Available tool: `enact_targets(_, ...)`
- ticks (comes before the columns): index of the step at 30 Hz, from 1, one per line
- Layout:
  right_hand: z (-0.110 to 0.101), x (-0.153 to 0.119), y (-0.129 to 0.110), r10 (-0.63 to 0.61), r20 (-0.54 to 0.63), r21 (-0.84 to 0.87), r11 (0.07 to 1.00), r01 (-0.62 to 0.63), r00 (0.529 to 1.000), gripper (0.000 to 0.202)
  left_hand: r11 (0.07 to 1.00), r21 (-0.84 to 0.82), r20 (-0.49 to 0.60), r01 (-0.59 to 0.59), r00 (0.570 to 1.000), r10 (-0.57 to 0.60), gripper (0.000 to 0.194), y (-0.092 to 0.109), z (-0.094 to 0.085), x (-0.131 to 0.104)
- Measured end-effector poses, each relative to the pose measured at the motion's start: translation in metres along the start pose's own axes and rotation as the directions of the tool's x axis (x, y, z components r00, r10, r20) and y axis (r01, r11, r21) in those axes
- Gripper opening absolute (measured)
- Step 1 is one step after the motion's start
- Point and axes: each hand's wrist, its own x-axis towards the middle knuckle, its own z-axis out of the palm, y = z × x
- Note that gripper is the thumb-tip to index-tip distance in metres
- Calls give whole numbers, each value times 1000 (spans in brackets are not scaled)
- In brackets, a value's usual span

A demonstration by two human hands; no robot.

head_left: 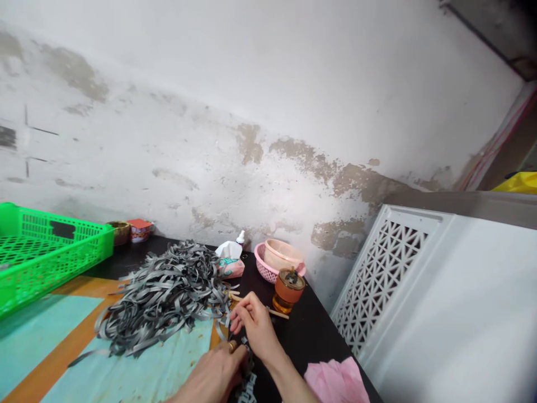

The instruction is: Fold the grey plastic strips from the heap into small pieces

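A large tangled heap of flat grey strips (168, 296) lies on the table, left of both hands. My left hand (220, 364), with a ring on one finger, is low at the table's near side. Its fingers bend downward and close over something I cannot make out. Small grey pieces (247, 389) lie beside and partly under it. My right hand (254, 324) is just above and right of it, its fingers curled together near the heap's right edge. Whatever is between those fingertips is too small to see. A thin wooden stick (279, 313) lies behind the right hand.
A green plastic crate (79, 246) stands at left. Behind are a tissue pack (230, 266), a white bottle (240, 238) and pink baskets (268, 268). An amber jar (288, 291) is near my right hand. Pink cloth (335, 380) lies at the right edge, beside a white cabinet (440, 302).
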Motion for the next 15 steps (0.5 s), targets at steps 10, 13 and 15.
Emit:
enact_targets(10, -16, -5, -14, 148, -4, 210, 967, -144, 989, 36, 372, -916, -2, 147, 928, -373, 50, -11, -36, 15)
enact_targets(13, -16, -9, -20, 153, 50, 144, 977, -159, 987, 28, 335, -931, -6, 142, 916, -402, 46, -9, -38, 16)
enact_targets(15, -16, -11, -22, 131, 67, 110, 984, -138, 989, 22, 355, -927, -24, 124, 923, -384, 43, -7, -39, 14)
